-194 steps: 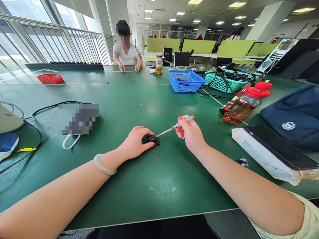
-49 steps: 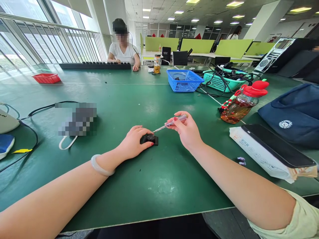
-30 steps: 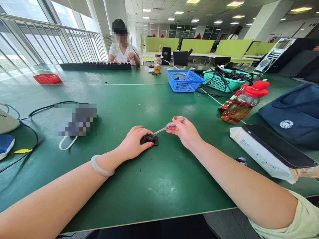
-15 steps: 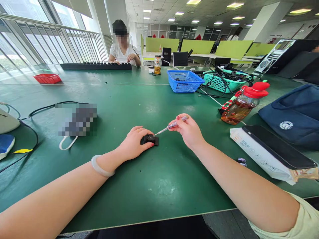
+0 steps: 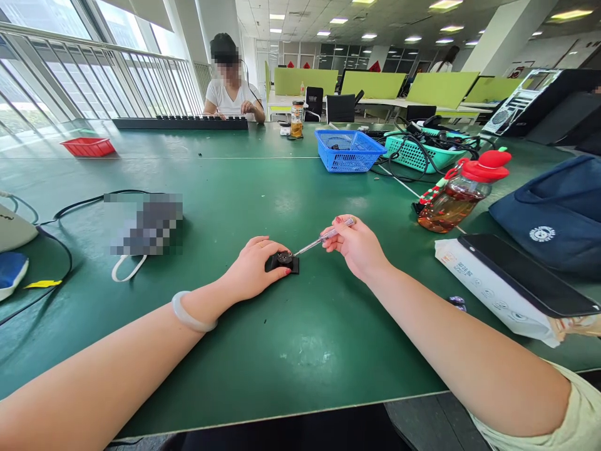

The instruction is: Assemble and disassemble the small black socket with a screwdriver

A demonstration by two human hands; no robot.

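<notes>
Well left of the basket [image 5: 348,164], the red tray [image 5: 88,148] looks out of harm's way. Then the left hand [image 5: 251,270], left of the basket and nearer the person: thumb and fingers half curled, the black part [image 5: 284,259] pinched between them, down on the table [image 5: 300,338]. Here's the worry! Should that pinch slacken, the part could twist or skid across the glossy top. Next along, the screwdriver [image 5: 323,238], slanting down, tip right at the part's edge; whether it touches, I can't call from here. Leaning like that, it could slip under pressure and jab the left hand, so close beside it. Now the right hand [image 5: 361,248], on the basket's near side: fingers closed round the handle, and a wobble there could throw the tip off. Right of the basket and nearer the person, the phone [image 5: 530,275] lies on a packet [image 5: 483,289], near the right forearm [image 5: 441,326]; one wide elbow swing could shove both.
</notes>
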